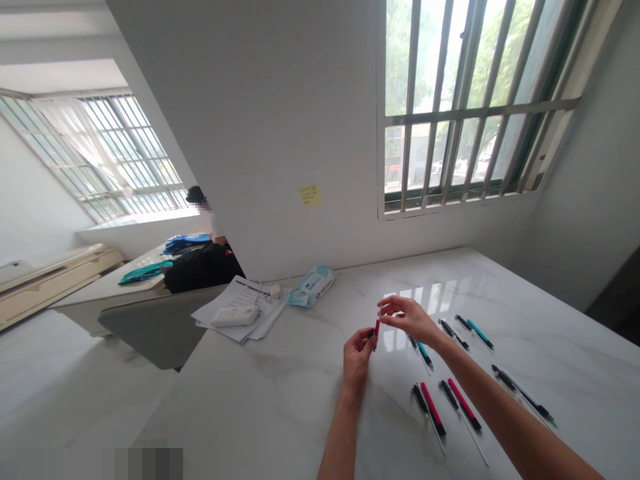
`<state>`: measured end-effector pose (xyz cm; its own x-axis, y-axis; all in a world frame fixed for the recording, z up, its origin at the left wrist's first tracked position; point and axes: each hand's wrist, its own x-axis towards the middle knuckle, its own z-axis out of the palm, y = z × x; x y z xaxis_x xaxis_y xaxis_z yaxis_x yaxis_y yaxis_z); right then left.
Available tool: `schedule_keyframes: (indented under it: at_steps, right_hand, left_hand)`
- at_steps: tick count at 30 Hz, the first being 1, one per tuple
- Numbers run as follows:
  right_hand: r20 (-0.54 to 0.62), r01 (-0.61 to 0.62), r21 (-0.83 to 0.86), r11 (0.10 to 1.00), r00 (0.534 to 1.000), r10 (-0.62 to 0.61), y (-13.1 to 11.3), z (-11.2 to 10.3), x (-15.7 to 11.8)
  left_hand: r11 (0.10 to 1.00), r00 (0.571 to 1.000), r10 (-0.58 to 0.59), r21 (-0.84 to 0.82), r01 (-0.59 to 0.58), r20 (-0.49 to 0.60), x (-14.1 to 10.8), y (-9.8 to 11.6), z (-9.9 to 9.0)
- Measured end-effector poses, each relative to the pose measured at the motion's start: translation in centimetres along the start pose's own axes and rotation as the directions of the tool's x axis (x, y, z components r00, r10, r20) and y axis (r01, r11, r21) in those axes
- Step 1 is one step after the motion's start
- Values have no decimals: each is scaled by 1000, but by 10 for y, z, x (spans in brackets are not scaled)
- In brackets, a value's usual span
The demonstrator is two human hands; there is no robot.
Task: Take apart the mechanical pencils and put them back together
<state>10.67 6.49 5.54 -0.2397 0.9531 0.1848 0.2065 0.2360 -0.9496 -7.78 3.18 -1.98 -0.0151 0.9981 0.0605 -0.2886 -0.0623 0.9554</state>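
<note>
My left hand (pixel 358 357) and my right hand (pixel 409 319) are raised above the white marble table (pixel 280 373). Between them is a small red-and-black pen (pixel 377 328), gripped low by my left fingers and pinched near its top by my right. Below my right forearm, several pens lie in rows, some in thin clear sleeves. They include a red pen (pixel 433 408), another red pen (pixel 464 403), a teal pen (pixel 480 333) and a black pen (pixel 523 393). Some pens lie paired with dark parts beside them.
Papers (pixel 240 310) with a white box (pixel 235 315) and a blue-and-white wipes packet (pixel 311 287) lie at the table's far edge. Beyond the corner, a person (pixel 203 213) stands near a black bag (pixel 203 269) and blue cloth (pixel 185 243).
</note>
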Motion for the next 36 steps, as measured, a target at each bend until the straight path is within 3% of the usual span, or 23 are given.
schedule_keyframes:
  at_steps: [5,9,11,15,18,20,25,29,36]
  right_hand:
    - [28,22,-188,982,999,-17,8,17,-9]
    - [35,47,-210,977,999,-40,10,25,-11]
    - [-26,47,-183,982,998,-52,9,24,-10]
    - [-218,45,99,994,976,-23,7,11,-4]
    - [-333,102,349,932,943,22,12,-8,-6]
    - [-354,96,421,902,933,66,21,-20,-11]
    - [-275,4,233,973,959,62,52,-35,-29]
    - [-261,1,61,998,965,15,61,-36,-35]
    - [-302,10,241,970,951,65,55,-37,-34]
  left_hand:
    - [1000,998,20,14,-21,55,-1,2,2]
    - [999,997,32,16,-33,73,-1,4,4]
    - [999,998,26,31,-28,63,-1,5,5]
    - [997,1000,-1,75,-1,27,-1,4,3]
    - [994,1000,-4,114,2,17,-3,1,2]
    - [988,1000,17,153,-17,-3,-4,-1,2]
    - [949,995,97,301,-89,-8,-6,-6,4]
    - [913,989,148,385,-136,1,-7,-5,5]
    - [896,991,135,427,-120,-7,-5,0,6]
